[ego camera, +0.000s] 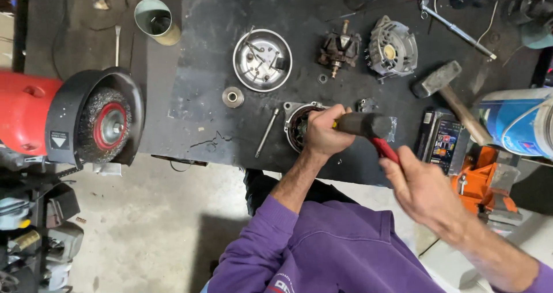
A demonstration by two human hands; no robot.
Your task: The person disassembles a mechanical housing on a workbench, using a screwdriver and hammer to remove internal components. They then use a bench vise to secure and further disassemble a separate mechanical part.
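Far left, a red bench grinder (34, 117) with its wire wheel (106, 126) overhangs the bare concrete floor (150, 224). I work at a dark, scuffed workbench (213, 51) carrying a round metal dish (262, 59), a rotor (338, 50) and an alternator housing (393, 50). My left hand (324, 133) presses closed onto the alternator half (296, 126) at the near edge. My right hand (423, 192) is wrapped fully around the red handle of a black mallet (364, 124) held just above it. Right: a steel hammer (449, 94), an orange vise (484, 186).
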